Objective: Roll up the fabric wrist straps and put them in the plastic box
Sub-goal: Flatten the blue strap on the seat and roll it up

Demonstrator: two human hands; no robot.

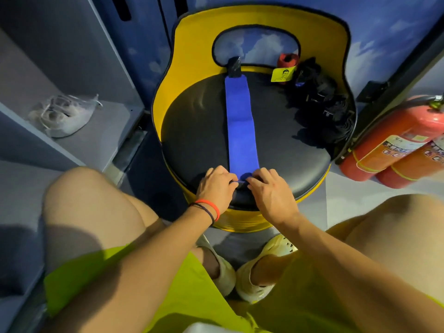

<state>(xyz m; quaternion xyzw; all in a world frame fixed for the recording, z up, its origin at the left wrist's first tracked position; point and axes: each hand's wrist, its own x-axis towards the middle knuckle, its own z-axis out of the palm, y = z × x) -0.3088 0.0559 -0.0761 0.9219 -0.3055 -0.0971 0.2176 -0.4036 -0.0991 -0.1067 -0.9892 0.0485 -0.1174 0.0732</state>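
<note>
Head view, looking down over the person's knees at a round stool-chair with a black seat and a yellow backrest. A blue wrist strap lies flat along the middle of the seat, running from the near edge to the far edge, where its black end tab rests against the backrest. The left hand and the right hand meet at the strap's near end; the fingers of both are curled and pinch that end, which is bunched into a small fold between the fingertips. The left wrist carries a red band and a dark band. At the far right of the seat a rolled red strap stands against the backrest, with a yellow tag just beside it and a loose heap of black straps to its right. Two red fire extinguishers lean on the floor right of the chair. On a grey shelf at left lies a crumpled clear plastic bag.
</note>
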